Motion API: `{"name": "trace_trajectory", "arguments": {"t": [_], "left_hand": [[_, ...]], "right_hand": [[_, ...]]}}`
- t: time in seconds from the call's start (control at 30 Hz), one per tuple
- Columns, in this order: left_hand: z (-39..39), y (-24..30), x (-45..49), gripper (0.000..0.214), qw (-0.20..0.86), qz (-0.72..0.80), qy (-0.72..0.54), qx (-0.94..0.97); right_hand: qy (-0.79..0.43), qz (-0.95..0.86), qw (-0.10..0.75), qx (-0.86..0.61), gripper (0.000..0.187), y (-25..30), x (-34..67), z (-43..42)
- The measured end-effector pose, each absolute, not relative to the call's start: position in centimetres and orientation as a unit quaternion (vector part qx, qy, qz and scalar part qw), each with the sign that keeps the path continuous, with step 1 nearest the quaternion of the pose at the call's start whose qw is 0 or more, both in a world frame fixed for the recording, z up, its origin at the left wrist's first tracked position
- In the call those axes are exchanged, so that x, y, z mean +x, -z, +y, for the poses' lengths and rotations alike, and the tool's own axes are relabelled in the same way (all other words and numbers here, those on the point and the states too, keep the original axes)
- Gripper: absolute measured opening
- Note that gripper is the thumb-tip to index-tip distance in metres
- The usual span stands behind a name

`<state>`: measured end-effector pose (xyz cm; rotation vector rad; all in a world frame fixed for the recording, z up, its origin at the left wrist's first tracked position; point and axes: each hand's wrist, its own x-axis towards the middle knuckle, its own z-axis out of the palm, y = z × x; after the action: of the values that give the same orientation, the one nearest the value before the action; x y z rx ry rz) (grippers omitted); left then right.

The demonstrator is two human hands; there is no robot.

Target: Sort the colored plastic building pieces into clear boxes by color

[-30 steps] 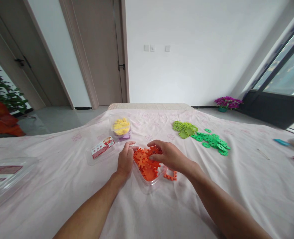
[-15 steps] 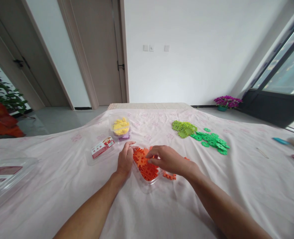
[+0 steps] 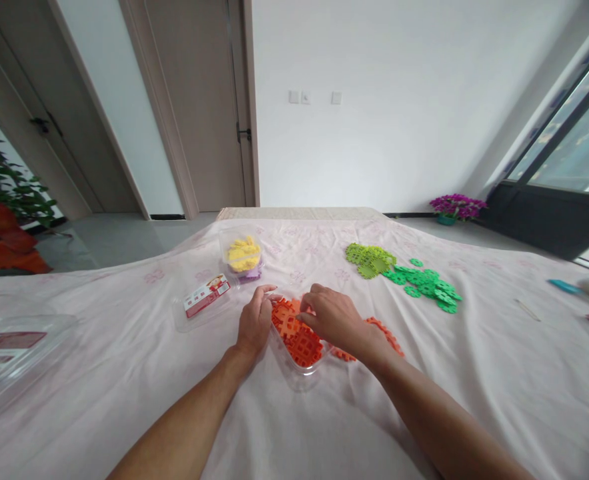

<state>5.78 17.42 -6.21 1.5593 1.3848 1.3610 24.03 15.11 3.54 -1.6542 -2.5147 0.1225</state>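
A clear plastic box holds a heap of orange lattice-like interlocking discs. My left hand grips the box's left wall, its fingers over the rim. Above the heap my right hand is curled, thumb and index finger close together at the discs; whether a disc is pinched there is hidden. More orange discs lie on the cloth to the right of the box, partly behind my right wrist.
Yellow pieces fill another clear tub, with purple pieces below. Nearby is a labelled clear lid. Lime-green discs and green discs lie at right. A large clear container stands far left on the tablecloth.
My right hand's thumb and fingers have drawn closer together over the orange discs. The view has shifted slightly, and more loose orange discs show beside my right wrist.
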Motion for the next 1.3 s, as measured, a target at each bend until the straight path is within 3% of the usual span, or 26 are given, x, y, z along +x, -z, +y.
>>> {"name": "trace_trajectory", "arguments": {"t": [0.3, 0.53, 0.77, 0.9, 1.03, 1.3], "left_hand": [[17.2, 5.9, 5.8, 0.036, 0.281, 0.567, -0.496, 0.594], [16.9, 5.6, 5.9, 0.038, 0.264, 0.593, -0.479, 0.591], [17.0, 5.6, 5.7, 0.039, 0.253, 0.604, -0.475, 0.588], [17.2, 5.6, 5.4, 0.040, 0.239, 0.618, -0.492, 0.564], [17.4, 5.8, 5.3, 0.041, 0.243, 0.615, -0.507, 0.553], [17.4, 5.7, 5.3, 0.040, 0.250, 0.617, -0.499, 0.555]], "right_hand": [[-0.018, -0.773, 0.142, -0.618, 0.016, -7.0, 26.6, 14.9], [-0.025, -0.796, 0.018, -0.605, 0.023, -7.3, 27.2, 14.3], [-0.017, -0.788, 0.029, -0.614, 0.025, -8.3, 28.2, 14.7], [-0.031, -0.779, -0.031, -0.625, 0.019, -8.0, 29.6, 15.2], [-0.065, -0.802, -0.079, -0.588, 0.031, -7.0, 29.9, 15.6], [-0.052, -0.843, 0.108, -0.525, 0.025, -6.7, 27.8, 14.9]]}}
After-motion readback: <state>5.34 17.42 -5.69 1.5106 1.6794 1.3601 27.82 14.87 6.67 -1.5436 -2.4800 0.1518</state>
